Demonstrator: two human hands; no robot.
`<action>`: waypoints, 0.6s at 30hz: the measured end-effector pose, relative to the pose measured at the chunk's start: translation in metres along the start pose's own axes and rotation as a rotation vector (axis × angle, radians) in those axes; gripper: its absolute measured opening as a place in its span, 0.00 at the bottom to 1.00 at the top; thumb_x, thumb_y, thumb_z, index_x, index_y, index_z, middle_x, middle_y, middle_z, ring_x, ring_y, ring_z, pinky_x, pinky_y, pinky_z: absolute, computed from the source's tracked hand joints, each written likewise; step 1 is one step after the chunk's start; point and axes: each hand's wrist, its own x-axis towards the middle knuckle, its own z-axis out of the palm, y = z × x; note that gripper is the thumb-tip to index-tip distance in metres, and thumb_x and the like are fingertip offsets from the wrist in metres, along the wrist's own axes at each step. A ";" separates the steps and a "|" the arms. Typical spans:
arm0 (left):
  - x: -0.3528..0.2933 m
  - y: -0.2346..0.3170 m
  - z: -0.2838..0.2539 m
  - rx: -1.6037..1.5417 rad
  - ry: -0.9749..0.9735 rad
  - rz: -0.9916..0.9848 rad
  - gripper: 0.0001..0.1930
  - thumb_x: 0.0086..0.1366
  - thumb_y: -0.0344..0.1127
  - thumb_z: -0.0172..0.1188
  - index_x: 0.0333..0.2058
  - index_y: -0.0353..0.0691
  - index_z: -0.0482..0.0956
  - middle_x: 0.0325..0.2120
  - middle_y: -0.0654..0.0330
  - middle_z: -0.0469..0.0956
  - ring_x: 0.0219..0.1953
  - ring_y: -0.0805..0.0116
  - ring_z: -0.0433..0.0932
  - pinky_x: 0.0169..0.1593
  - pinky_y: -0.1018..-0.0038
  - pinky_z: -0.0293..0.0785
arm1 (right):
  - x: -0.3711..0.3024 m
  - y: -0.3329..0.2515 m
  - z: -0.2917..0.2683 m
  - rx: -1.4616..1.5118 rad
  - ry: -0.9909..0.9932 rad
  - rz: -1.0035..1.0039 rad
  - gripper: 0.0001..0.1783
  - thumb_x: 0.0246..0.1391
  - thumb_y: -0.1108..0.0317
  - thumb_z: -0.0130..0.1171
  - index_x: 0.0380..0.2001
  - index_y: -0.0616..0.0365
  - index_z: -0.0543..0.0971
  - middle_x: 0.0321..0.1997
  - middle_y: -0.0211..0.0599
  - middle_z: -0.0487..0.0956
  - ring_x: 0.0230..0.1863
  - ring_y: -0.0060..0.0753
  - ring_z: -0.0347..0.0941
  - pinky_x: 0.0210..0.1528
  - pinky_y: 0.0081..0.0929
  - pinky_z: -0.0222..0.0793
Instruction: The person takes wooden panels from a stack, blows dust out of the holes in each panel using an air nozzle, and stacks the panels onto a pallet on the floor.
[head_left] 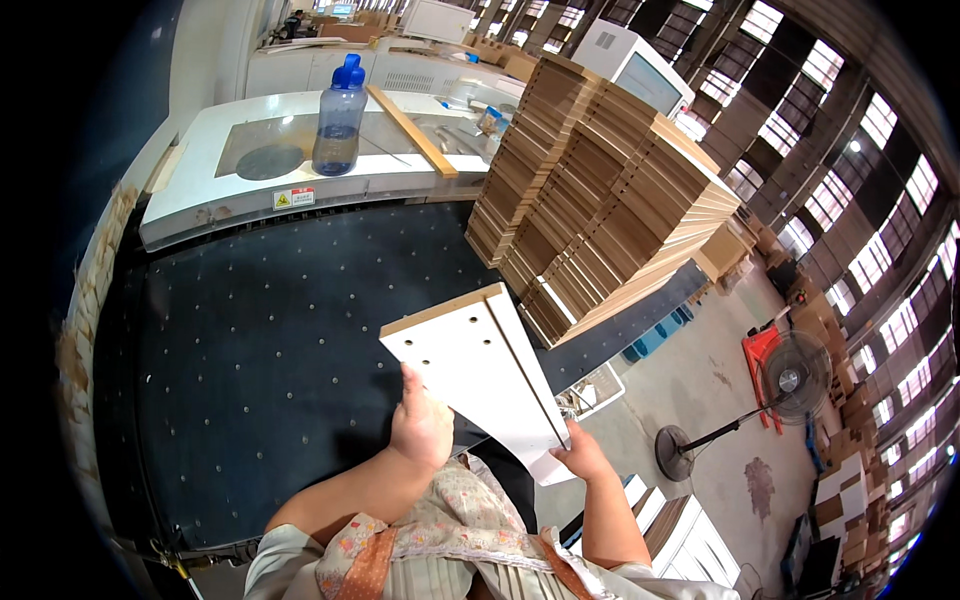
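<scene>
A white board [480, 375] with a brown edge, several drilled holes and a long groove is held tilted in front of my body. My left hand [422, 428] grips its left edge, the thumb resting near the holes. At the lower right corner my right hand [583, 452] has hold of the same board; its fingers underneath are hidden. The board's far end is over the dark table [300, 310] dotted with small studs. Just beyond it rises a tall stack of similar boards [600, 200], brown edges toward me.
On the white machine top [200, 150] stand a blue water bottle [340, 125] and a wooden strip [412, 130]. A white basket [597, 390] sits below the table's right edge. To the right are a standing fan [788, 380] and more white boards [690, 545] low beside me.
</scene>
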 end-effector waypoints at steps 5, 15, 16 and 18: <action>0.010 0.006 -0.014 -0.124 0.019 0.102 0.29 0.65 0.58 0.39 0.56 0.43 0.59 0.49 0.66 0.67 0.53 0.71 0.64 0.55 0.75 0.59 | 0.006 0.038 0.015 0.176 0.067 -0.048 0.30 0.41 0.60 0.68 0.46 0.60 0.70 0.41 0.46 0.75 0.46 0.40 0.71 0.49 0.32 0.65; 0.023 0.003 -0.019 -0.128 -0.009 0.139 0.33 0.66 0.57 0.35 0.62 0.41 0.46 0.62 0.58 0.50 0.63 0.62 0.50 0.64 0.64 0.46 | 0.022 0.151 0.068 0.558 0.121 0.168 0.23 0.38 0.61 0.69 0.36 0.61 0.73 0.29 0.36 0.77 0.31 0.29 0.72 0.36 0.27 0.68; 0.023 0.004 -0.014 -0.111 -0.035 0.132 0.34 0.66 0.58 0.34 0.62 0.41 0.46 0.62 0.58 0.50 0.63 0.62 0.50 0.64 0.64 0.46 | 0.022 0.153 0.069 0.547 0.151 0.146 0.21 0.38 0.63 0.69 0.34 0.60 0.73 0.28 0.34 0.76 0.29 0.27 0.71 0.34 0.26 0.67; 0.025 0.004 -0.011 -0.042 -0.076 0.101 0.35 0.64 0.62 0.33 0.62 0.45 0.46 0.61 0.61 0.52 0.63 0.63 0.52 0.63 0.64 0.50 | 0.022 0.155 0.069 0.549 0.208 0.092 0.16 0.37 0.66 0.69 0.29 0.59 0.74 0.24 0.30 0.75 0.26 0.24 0.68 0.30 0.24 0.66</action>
